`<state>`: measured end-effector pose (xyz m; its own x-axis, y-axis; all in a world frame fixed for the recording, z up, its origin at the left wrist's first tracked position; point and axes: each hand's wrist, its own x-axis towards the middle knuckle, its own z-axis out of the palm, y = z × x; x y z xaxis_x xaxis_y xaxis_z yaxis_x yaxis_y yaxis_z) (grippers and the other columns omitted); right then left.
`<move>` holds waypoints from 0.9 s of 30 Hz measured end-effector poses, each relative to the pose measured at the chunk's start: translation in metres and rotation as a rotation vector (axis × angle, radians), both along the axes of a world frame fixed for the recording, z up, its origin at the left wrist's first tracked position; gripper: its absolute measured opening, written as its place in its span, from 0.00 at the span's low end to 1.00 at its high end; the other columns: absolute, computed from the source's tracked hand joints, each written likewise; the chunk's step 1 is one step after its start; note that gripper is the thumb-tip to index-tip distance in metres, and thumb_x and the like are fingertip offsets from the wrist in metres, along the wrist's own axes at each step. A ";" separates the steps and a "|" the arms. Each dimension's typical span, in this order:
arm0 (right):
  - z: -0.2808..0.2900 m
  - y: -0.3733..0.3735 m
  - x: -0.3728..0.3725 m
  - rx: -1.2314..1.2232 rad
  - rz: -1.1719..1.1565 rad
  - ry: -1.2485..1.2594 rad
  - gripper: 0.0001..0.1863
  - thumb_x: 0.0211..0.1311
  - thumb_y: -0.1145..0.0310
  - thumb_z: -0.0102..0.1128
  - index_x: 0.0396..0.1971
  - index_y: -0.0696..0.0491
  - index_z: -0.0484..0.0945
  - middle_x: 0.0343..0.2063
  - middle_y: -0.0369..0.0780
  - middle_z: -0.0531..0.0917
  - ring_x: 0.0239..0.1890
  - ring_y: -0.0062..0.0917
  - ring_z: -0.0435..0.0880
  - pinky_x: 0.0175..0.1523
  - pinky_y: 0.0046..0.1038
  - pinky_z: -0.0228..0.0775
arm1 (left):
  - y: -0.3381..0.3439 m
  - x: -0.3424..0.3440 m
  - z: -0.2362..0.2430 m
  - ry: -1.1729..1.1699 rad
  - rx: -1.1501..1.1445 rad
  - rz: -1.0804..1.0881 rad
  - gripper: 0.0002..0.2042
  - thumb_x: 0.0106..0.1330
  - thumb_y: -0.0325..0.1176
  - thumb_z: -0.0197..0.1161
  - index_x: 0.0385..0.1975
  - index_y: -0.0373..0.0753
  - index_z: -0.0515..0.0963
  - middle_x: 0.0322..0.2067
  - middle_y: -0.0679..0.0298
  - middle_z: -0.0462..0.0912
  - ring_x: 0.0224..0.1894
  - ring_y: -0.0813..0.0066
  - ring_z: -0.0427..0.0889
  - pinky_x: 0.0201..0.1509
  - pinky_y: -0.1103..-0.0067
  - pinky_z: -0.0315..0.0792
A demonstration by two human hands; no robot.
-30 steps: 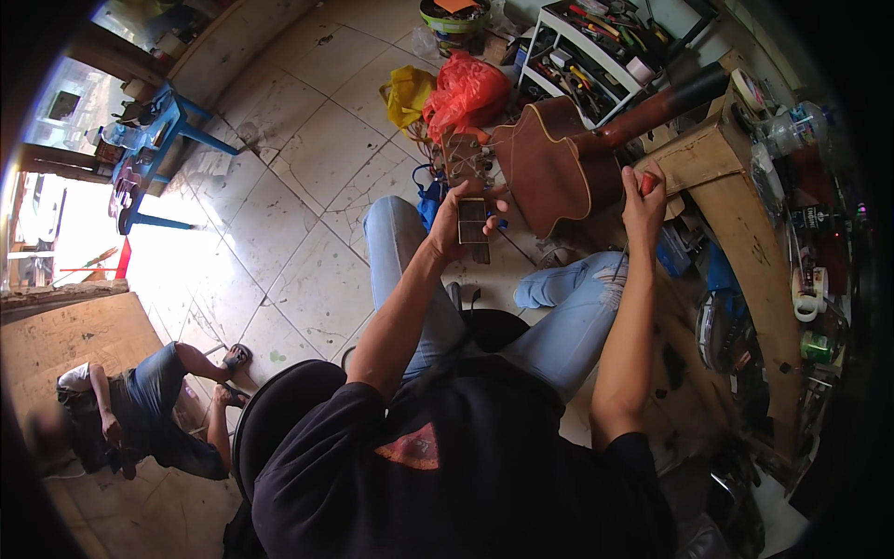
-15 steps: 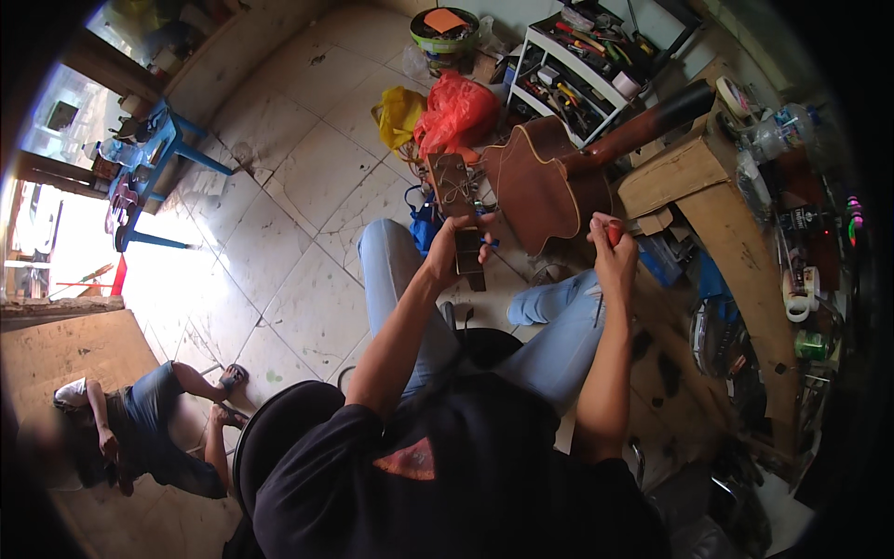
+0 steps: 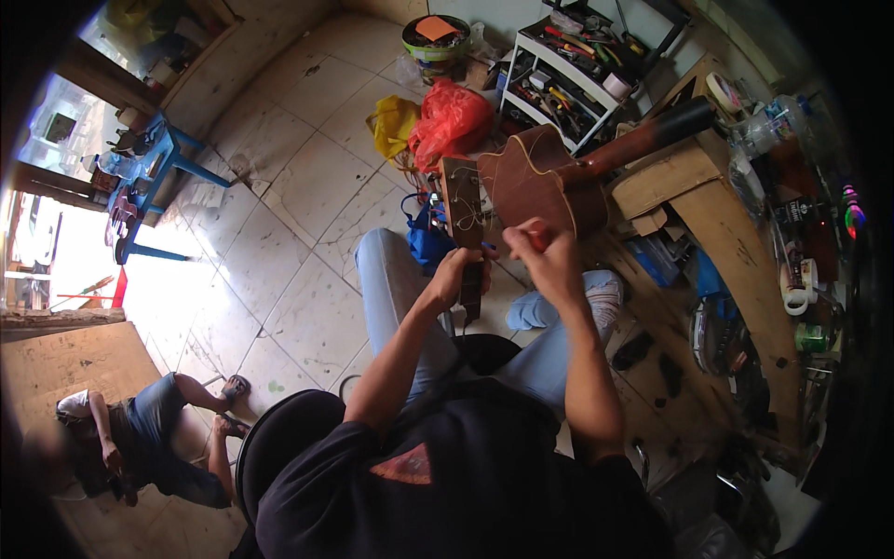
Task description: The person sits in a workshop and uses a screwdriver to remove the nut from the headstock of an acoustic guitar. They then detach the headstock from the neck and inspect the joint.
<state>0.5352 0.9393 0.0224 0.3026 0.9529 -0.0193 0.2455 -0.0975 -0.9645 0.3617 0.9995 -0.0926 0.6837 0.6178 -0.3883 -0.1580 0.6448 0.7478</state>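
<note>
A detached wooden guitar neck (image 3: 462, 196), loose strings at its headstock, stands upright between my knees, with my left hand (image 3: 454, 272) wrapped round its lower part. Just right of it my right hand (image 3: 551, 261) grips a red-handled tool (image 3: 538, 235); the tool's tip is hidden. Beyond both hands lies a brown guitar body (image 3: 526, 182) with pale edging and a long dark-ended neck reaching to the upper right.
Red bag (image 3: 452, 121), yellow bag (image 3: 391, 121), blue bag (image 3: 424, 224), bucket (image 3: 433, 51) and tool rack (image 3: 549, 84) stand ahead. A cluttered wooden bench (image 3: 745, 270) is right, a blue table (image 3: 163, 158) left. Another person (image 3: 158, 429) sits at lower left.
My right hand, holding the tool, has moved left, close to the detached neck. My left hand and that neck sit lower in view; the surroundings have shifted slightly down too.
</note>
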 end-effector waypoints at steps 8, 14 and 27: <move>-0.009 0.016 -0.025 0.062 0.078 -0.168 0.10 0.67 0.65 0.64 0.34 0.57 0.82 0.27 0.43 0.86 0.30 0.28 0.86 0.38 0.30 0.76 | -0.007 0.001 0.004 0.432 0.432 -0.009 0.16 0.67 0.43 0.54 0.34 0.33 0.76 0.25 0.56 0.81 0.23 0.70 0.78 0.30 0.73 0.72; -0.020 0.017 -0.010 0.081 0.000 -0.270 0.10 0.66 0.65 0.65 0.37 0.58 0.82 0.29 0.46 0.86 0.33 0.36 0.87 0.40 0.33 0.77 | -0.011 0.005 0.002 0.604 0.636 0.152 0.15 0.63 0.41 0.56 0.33 0.32 0.73 0.22 0.62 0.76 0.26 0.73 0.76 0.34 0.72 0.71; -0.039 0.046 -0.010 0.171 -0.027 -0.421 0.11 0.60 0.66 0.65 0.37 0.57 0.82 0.31 0.48 0.86 0.35 0.43 0.87 0.41 0.37 0.77 | -0.014 -0.007 0.017 0.346 0.350 -0.018 0.11 0.67 0.40 0.54 0.31 0.38 0.72 0.18 0.68 0.72 0.17 0.80 0.69 0.21 0.79 0.62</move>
<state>0.5251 0.9857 -0.0162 0.2751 0.9233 0.2681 0.6195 0.0431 -0.7838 0.3544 0.9853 -0.0759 0.5630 0.7412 -0.3655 0.1462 0.3460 0.9268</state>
